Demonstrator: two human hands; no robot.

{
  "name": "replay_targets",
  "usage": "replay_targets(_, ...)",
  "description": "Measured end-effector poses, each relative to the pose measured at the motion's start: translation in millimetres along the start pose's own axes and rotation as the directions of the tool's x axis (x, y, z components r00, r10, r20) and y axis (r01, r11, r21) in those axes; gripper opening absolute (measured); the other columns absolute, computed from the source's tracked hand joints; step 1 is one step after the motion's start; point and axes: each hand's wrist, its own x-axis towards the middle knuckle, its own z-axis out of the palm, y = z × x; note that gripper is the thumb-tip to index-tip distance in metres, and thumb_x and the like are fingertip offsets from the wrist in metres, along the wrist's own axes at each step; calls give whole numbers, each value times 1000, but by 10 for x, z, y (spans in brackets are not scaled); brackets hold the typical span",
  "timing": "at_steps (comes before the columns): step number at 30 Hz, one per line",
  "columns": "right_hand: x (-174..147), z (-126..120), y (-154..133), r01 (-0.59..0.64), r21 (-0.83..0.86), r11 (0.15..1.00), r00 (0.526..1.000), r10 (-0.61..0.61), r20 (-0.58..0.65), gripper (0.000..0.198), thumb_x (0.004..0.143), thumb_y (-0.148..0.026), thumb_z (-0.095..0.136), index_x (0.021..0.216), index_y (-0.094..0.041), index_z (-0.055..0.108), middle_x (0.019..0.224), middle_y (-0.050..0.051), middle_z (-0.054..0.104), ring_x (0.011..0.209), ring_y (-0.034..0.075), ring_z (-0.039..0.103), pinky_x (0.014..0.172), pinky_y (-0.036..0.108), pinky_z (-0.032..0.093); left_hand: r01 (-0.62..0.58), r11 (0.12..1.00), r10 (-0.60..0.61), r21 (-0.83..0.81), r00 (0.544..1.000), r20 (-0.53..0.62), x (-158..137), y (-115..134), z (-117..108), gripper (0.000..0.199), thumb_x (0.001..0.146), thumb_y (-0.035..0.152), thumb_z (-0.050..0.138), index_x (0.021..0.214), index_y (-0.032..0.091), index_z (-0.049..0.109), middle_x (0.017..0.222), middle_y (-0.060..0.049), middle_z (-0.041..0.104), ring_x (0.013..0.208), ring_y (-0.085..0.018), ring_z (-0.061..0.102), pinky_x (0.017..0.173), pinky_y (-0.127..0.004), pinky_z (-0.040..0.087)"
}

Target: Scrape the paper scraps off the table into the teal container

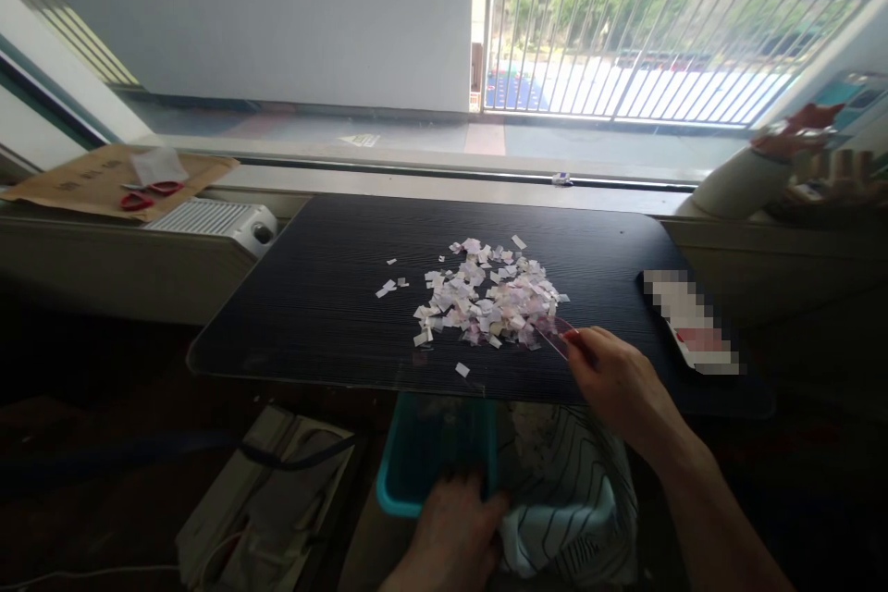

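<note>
A loose pile of small paper scraps lies on the dark table. My right hand pinches a thin, clear, pinkish plastic sheet, whose far edge touches the pile's near right side. Below the table's front edge, my left hand grips the near right rim of a teal plastic bin. Its fingers reach inside the bin and are partly in shadow. Against the bin's right side stands a light container lined with a striped bag, with scraps visible inside.
A phone-like object, partly blurred out, lies at the table's right. Red-handled scissors rest on a brown envelope at the left sill, beside a white radiator-like box. A white vase stands at right.
</note>
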Motion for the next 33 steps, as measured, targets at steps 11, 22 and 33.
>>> replay_targets(11, -70, -71, 51, -21, -40, 999, 1000, 21, 15, 22, 91, -24, 45, 93, -18, 66, 93, 5, 67, 78, 20, 64, 69, 32, 42, -3, 1000, 3, -12, 1000, -11, -13, 9, -16, 34, 79, 21, 59, 112, 23, 65, 112, -14, 59, 103, -33, 56, 85, -46, 45)
replay_targets(22, -133, 34, -201, 67, 93, 993, 992, -76, 104, 24, 90, -22, 43, 88, -18, 67, 84, 3, 65, 74, 18, 62, 67, 29, 42, -6, 1000, 6, -10, 1000, -21, -1, -11, 31, 37, 77, 17, 57, 112, 23, 65, 111, -14, 59, 104, -33, 55, 86, -46, 44)
replay_targets(33, -14, -55, 96, -21, -10, 1000, 1000, 20, -9, 21, 88, -25, 46, 90, -19, 66, 92, 5, 68, 80, 21, 64, 70, 31, 42, -5, 1000, 4, -28, 1000, -26, -3, 10, -8, 38, 76, 18, 57, 113, 24, 65, 112, -13, 59, 102, -33, 56, 85, -46, 45)
